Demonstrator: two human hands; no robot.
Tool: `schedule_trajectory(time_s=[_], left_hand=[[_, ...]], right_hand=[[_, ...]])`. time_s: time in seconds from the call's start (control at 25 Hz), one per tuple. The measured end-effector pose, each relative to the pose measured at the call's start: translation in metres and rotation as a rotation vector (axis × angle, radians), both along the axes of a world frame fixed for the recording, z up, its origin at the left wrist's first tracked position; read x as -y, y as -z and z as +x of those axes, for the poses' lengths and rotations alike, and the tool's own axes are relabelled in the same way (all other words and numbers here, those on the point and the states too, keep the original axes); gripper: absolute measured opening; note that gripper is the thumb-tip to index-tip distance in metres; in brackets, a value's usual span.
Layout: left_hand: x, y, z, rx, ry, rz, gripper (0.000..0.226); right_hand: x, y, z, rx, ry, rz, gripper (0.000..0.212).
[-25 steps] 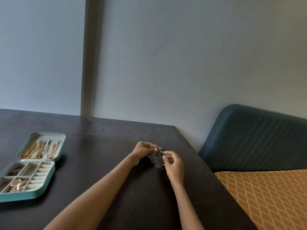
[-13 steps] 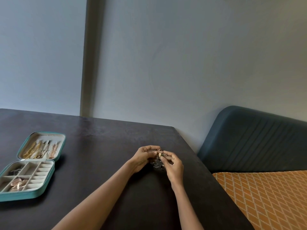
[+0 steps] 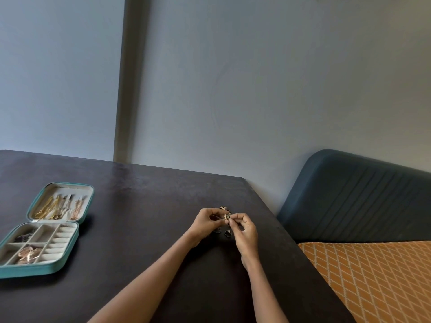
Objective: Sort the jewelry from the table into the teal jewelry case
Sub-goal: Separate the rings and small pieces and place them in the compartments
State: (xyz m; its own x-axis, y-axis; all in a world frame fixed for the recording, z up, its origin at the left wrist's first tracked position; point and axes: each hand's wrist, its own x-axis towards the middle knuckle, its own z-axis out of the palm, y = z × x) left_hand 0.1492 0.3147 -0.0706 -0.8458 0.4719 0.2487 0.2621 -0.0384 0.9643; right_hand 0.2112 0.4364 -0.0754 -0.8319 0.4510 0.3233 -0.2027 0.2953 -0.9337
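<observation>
Both my hands meet over the dark counter [image 3: 144, 229]: my left hand [image 3: 206, 223] and right hand [image 3: 245, 230] pinch a small gold jewelry piece [image 3: 225, 216] between fingertips. Just below them a ring [image 3: 227, 233] lies on the counter. Well apart, far left, the teal jewelry case [image 3: 50, 270] sits open.

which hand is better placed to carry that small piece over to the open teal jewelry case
Left. The left hand is on the side of the open teal jewelry case; the right hand would have to cross over. Both pinch the small gold jewelry piece.
</observation>
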Motion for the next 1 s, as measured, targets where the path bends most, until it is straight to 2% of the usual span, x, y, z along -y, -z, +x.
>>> schedule_trajectory(time_s=[0.4, 0.52, 0.72, 1.0], left_hand=[[0.0027, 0.005, -0.004, 0.01, -0.129, 0.101, 0.018], [0.0021, 0.005, -0.0037, 0.02, -0.115, 0.117, 0.015], [0.0018, 0.0047, -0.0045, 0.024, -0.075, 0.064, 0.026], [0.0046, -0.0006, 0.0, 0.078, -0.037, 0.136, 0.016]], right_hand=[[0.001, 0.0021, -0.0013, 0.056, -0.029, 0.059, 0.008], [0.0014, 0.001, -0.0012, 0.068, -0.033, 0.075, 0.01], [0.0037, -0.0017, 0.0002, 0.092, -0.033, 0.093, 0.009], [0.0026, -0.0005, -0.0012, 0.108, -0.028, 0.107, 0.006]])
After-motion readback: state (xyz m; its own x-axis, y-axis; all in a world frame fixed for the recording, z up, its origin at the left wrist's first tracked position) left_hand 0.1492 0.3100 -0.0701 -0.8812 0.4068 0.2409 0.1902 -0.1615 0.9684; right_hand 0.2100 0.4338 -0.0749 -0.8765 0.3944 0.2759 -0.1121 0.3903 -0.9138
